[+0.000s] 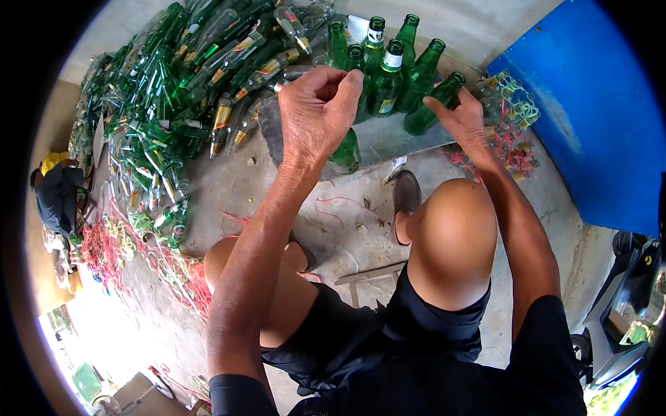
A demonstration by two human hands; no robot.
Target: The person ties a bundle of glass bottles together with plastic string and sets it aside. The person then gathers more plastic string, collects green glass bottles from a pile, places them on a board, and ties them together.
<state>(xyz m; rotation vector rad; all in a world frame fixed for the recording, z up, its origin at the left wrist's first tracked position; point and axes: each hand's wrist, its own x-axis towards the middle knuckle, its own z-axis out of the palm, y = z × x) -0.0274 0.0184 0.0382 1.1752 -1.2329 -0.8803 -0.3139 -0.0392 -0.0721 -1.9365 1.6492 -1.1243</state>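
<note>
My right hand [463,119] is around a green glass bottle [433,104], thumb on the near side, at the right end of a group of bottles. My left hand [319,111] is closed, thumb against curled fingers, in front of the group; what it holds, if anything, is hidden. Just below it shows the lower body of another green bottle [345,154], its neck hidden behind the hand. Several green bottles stand upright between and behind my hands, one with a white neck label [392,61]. They are on a low grey slab [423,144].
A large heap of green and clear bottles [187,69] lies at the left. Red and pale string [173,274] is tangled on the floor, with more string [510,149] near a blue panel [583,118]. A motorbike [621,319] stands at the right.
</note>
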